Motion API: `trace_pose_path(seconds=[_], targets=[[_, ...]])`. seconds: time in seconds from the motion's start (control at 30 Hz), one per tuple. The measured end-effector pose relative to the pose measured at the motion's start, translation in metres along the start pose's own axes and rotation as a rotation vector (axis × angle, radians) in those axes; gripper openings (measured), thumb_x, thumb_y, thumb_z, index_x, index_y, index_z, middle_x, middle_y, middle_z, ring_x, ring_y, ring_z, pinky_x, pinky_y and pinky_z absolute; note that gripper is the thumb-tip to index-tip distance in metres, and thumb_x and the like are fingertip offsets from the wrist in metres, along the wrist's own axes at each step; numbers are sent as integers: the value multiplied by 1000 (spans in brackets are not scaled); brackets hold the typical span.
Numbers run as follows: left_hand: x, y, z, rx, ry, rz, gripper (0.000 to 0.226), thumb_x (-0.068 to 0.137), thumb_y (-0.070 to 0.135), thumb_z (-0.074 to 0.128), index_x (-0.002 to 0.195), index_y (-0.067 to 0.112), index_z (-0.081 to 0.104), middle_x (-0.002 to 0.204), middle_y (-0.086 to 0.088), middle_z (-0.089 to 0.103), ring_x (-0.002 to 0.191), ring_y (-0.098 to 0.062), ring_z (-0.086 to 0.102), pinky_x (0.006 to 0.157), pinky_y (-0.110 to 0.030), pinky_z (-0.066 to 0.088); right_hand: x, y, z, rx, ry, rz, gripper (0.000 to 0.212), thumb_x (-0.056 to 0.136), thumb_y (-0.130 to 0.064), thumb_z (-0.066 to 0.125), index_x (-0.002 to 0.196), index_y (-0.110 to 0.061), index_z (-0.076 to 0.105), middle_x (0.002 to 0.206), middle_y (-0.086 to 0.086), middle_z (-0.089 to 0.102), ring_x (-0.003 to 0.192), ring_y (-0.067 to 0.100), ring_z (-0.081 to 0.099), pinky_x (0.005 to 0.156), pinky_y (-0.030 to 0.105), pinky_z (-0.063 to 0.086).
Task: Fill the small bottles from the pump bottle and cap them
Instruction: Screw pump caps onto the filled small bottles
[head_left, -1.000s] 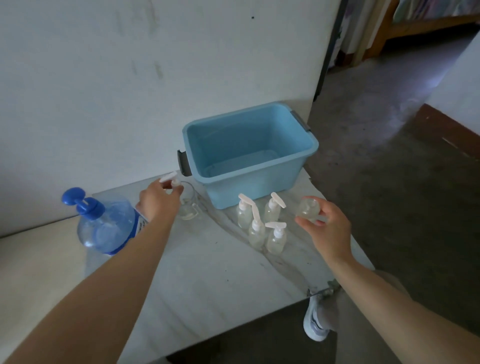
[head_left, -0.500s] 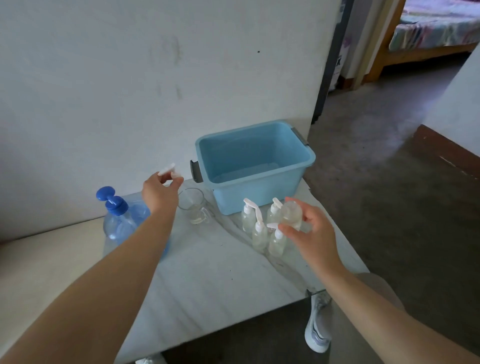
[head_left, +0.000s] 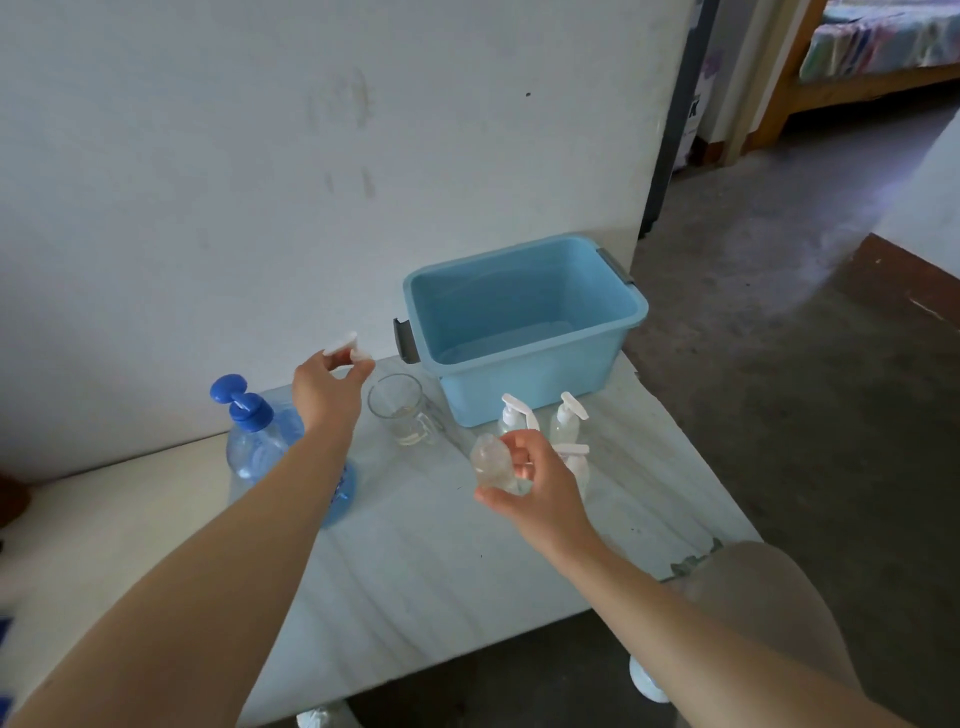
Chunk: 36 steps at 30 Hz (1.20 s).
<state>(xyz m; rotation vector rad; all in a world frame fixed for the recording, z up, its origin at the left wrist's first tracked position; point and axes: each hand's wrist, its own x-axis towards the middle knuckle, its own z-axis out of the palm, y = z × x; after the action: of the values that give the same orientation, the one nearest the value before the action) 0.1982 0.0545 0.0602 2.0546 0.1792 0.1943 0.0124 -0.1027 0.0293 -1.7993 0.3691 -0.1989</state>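
Observation:
My right hand (head_left: 540, 488) grips a small clear uncapped bottle (head_left: 491, 465) above the middle of the white table (head_left: 415, 571). My left hand (head_left: 327, 389) pinches a white pump cap (head_left: 345, 347) in the air, left of a clear glass mug (head_left: 402, 413). The big blue pump bottle (head_left: 260, 441) stands at the table's left, partly hidden by my left forearm. Capped small bottles (head_left: 566, 421) stand in a cluster just behind my right hand, in front of the tub.
A light blue plastic tub (head_left: 524, 374) sits at the back of the table against the white wall. The table's right edge drops to a dark floor. A shoe (head_left: 647, 680) and my knee show below the front edge.
My right hand has carried the small bottle leftward, away from the cluster toward the table's middle. My left hand with the cap has stayed near the mug. The camera view tilted up.

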Motion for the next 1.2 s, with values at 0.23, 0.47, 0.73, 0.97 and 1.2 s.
trace_pose_path(seconds=[0.23,0.47,0.73,0.97,1.2], targets=[[-26,42,-44,-207,48,-25,14,83,23,71,95,20,66,95,8,68,87,-10,60,81,-19,39,7,-1,21,7,8,7,44,69,-9,80,98,-25,50,92,-16,57,84,-1,55,68,2,40],[-75,55,-82,-361,-48,-10,15,78,27,77,87,20,68,81,14,67,78,-2,62,90,-22,44,0,6,25,-27,29,47,43,69,-9,80,100,-20,52,86,-18,55,78,-2,52,63,5,40],[-113,47,-89,-344,-154,-55,31,72,35,80,95,18,70,97,6,72,101,-15,66,104,-40,44,-21,15,24,-60,7,63,46,68,-12,81,101,-24,51,87,-17,55,80,-1,53,62,4,39],[-136,48,-82,-290,-189,-33,23,78,24,77,98,15,69,97,6,69,86,-9,60,73,-9,44,-34,15,22,-28,-6,39,47,66,-12,82,101,-24,52,88,-18,57,81,-1,56,64,2,41],[-143,46,-73,-256,-234,2,18,76,25,78,92,21,70,93,13,69,86,-10,57,71,-14,39,-35,10,18,-33,-12,24,48,67,-16,82,104,-25,52,94,-14,59,84,0,56,65,5,40]])
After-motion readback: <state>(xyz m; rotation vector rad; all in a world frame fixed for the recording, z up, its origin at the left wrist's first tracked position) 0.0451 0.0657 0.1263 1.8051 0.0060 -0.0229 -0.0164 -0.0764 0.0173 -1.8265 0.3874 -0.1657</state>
